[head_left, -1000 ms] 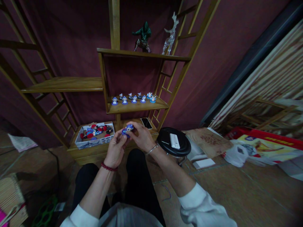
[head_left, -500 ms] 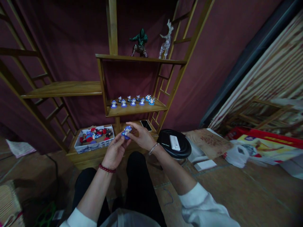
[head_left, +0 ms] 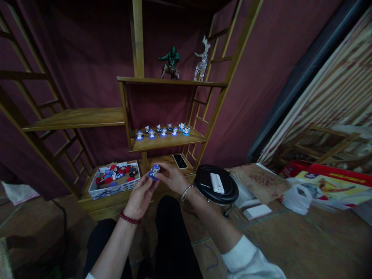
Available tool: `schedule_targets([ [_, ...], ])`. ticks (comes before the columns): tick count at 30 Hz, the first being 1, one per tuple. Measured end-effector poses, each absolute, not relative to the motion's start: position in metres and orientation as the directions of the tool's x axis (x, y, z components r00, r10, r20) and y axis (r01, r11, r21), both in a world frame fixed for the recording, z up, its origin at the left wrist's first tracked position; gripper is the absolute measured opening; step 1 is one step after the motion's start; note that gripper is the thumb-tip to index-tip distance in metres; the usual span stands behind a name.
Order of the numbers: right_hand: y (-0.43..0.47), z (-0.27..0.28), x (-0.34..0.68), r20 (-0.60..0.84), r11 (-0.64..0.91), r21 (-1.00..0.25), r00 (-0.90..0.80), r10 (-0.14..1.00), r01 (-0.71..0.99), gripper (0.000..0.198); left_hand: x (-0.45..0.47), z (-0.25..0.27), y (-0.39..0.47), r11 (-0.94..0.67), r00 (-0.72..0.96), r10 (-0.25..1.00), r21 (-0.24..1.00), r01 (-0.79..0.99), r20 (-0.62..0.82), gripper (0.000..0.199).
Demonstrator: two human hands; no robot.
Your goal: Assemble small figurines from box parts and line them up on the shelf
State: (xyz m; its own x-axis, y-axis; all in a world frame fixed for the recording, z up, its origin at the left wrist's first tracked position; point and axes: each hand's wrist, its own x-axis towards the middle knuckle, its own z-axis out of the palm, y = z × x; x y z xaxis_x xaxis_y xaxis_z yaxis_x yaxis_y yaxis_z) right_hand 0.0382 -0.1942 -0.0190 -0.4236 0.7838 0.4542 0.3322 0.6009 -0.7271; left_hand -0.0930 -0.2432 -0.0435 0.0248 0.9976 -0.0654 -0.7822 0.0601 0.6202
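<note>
A small purple-and-white figurine (head_left: 155,170) is held between my two hands, above my knees and in front of the low shelf. My left hand (head_left: 143,193) pinches it from below and the left. From the right, my right hand (head_left: 172,177) grips it with thumb and fingers. Behind them, a wooden shelf (head_left: 165,144) bears two rows of similar figurines: purple ones (head_left: 163,132) in front, dark-based ones (head_left: 158,128) behind, and blue-based ones (head_left: 186,131) at the right end. A patterned box (head_left: 114,189) of red, blue and black figurines stands at left.
A phone (head_left: 179,161) lies on the bottom shelf. A black round stool (head_left: 231,190) at right carries a white box (head_left: 217,183). Higher up stand a green figure (head_left: 172,62) and a clear deer (head_left: 202,60). A plastic bag (head_left: 297,198) sits on the floor.
The view has tilted up slightly, so the shelves appear lower. Both hands still hold the purple figurine, which has turned a little between the fingers.
</note>
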Motion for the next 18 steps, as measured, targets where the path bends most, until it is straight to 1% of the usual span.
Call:
schedule_targets([
  [4,-0.183,-0.021,0.037,0.443,0.584,-0.745,-0.414,0.795,0.323,0.026,-0.093,-0.044,-0.232,0.057,0.025,0.998,0.628,-0.776,-0.061,0.021],
  [8,-0.169,-0.024,0.034,0.448,0.565,-0.783,-0.395,0.802,0.26,0.026,-0.095,-0.039,-0.217,0.057,0.034,0.998,0.654,-0.754,-0.048,0.022],
  [13,-0.145,-0.023,0.028,0.465,0.576,-0.781,-0.391,0.794,0.241,0.024,-0.099,-0.029,-0.199,0.031,-0.006,0.999,0.697,-0.716,-0.05,0.021],
  [18,-0.125,-0.02,0.02,0.424,0.496,-0.856,-0.348,0.836,0.149,0.026,-0.106,-0.017,-0.185,0.043,-0.006,0.998,0.755,-0.654,-0.062,0.017],
])
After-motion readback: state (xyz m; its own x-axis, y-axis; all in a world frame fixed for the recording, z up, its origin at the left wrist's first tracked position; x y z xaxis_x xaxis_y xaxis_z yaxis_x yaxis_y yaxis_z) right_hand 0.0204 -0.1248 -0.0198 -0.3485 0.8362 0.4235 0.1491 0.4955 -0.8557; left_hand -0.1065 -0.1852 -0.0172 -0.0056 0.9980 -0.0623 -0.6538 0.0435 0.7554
